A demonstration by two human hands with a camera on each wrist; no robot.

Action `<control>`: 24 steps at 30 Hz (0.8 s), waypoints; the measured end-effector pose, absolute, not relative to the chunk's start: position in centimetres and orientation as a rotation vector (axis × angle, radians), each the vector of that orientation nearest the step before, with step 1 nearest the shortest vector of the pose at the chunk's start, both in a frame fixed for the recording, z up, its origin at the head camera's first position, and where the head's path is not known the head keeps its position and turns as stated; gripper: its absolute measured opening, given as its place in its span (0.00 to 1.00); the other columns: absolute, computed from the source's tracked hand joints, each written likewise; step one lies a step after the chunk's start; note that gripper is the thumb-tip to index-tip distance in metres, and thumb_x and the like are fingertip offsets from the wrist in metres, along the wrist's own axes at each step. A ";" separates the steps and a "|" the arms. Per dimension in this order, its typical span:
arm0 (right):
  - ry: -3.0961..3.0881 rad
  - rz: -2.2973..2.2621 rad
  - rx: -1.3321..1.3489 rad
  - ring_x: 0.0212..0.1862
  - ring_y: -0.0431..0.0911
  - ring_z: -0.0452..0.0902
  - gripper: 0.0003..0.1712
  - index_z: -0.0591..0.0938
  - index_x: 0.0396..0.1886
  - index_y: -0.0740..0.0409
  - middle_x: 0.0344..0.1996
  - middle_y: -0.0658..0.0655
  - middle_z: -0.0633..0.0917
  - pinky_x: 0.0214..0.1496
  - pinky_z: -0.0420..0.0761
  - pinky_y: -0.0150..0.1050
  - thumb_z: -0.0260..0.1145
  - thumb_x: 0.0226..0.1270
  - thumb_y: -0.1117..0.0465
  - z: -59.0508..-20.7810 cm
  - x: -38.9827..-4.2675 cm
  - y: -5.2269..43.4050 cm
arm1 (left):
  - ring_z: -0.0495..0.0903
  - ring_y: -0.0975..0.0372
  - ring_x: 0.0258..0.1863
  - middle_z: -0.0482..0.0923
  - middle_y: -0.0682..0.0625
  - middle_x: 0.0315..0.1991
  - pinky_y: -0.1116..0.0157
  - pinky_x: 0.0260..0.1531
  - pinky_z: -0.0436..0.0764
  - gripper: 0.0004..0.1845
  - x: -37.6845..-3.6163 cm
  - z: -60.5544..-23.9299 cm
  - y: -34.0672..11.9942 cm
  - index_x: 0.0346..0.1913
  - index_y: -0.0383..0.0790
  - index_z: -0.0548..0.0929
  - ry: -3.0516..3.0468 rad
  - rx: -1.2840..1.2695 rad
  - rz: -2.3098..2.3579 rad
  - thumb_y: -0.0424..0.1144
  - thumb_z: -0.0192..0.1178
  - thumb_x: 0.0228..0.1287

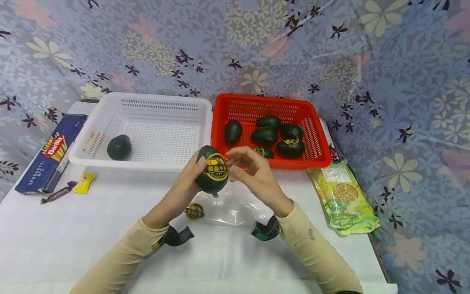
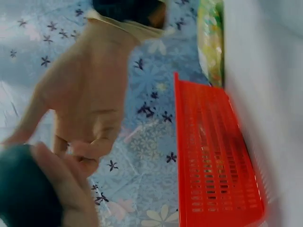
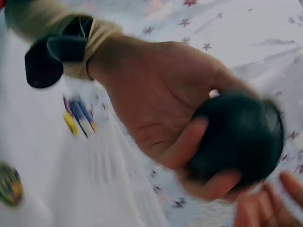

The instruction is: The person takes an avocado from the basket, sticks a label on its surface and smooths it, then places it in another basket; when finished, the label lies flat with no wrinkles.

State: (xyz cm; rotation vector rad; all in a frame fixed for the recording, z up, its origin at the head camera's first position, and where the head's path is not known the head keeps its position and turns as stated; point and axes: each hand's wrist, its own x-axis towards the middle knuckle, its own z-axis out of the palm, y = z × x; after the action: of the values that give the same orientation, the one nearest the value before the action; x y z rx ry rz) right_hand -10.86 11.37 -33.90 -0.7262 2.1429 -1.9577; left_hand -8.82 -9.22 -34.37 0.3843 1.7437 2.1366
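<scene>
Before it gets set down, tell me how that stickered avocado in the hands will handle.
The avocado is egg-shaped, so it would probably roll on the table. Its skin looks smooth, perhaps slippery. The left hand wraps it fully, suggesting it is light.
</scene>
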 end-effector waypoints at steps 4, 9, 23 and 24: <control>2.538 -1.639 -0.741 0.59 0.44 0.76 0.39 0.73 0.69 0.49 0.57 0.51 0.80 0.60 0.81 0.46 0.78 0.58 0.55 -32.9 -10.6 10.8 | 0.79 0.54 0.50 0.69 0.36 0.60 0.61 0.44 0.84 0.28 -9.5 -34.3 -8.0 0.73 0.39 0.52 1.924 0.300 2.080 0.51 0.36 0.80; 2.765 -1.345 -0.769 0.63 0.47 0.75 0.47 0.67 0.73 0.52 0.64 0.54 0.78 0.66 0.76 0.50 0.78 0.57 0.50 -32.2 -11.1 10.3 | 0.71 0.49 0.67 0.61 0.38 0.69 0.55 0.61 0.77 0.29 -10.2 -34.0 -6.7 0.76 0.39 0.48 2.064 0.337 1.979 0.50 0.37 0.81; 2.883 -0.959 -0.433 0.59 0.57 0.75 0.46 0.65 0.73 0.55 0.64 0.62 0.78 0.58 0.80 0.53 0.75 0.59 0.51 -29.7 -21.5 14.8 | 0.67 0.46 0.71 0.64 0.36 0.72 0.46 0.68 0.73 0.37 -18.2 -29.4 -11.5 0.78 0.42 0.52 2.670 0.447 1.559 0.42 0.57 0.73; 2.883 -0.898 -0.408 0.60 0.58 0.74 0.47 0.64 0.74 0.56 0.64 0.63 0.77 0.59 0.79 0.54 0.74 0.59 0.51 -30.0 -22.6 15.0 | 0.67 0.45 0.71 0.65 0.35 0.71 0.45 0.68 0.72 0.37 -19.1 -29.3 -12.4 0.78 0.42 0.53 2.738 0.438 1.490 0.43 0.56 0.73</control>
State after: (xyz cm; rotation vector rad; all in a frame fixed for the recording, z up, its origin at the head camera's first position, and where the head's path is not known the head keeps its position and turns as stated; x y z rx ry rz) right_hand -22.59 14.99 -30.00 -0.4081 2.8827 -0.8980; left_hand -19.07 -12.39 -29.34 0.4378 2.7376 1.4901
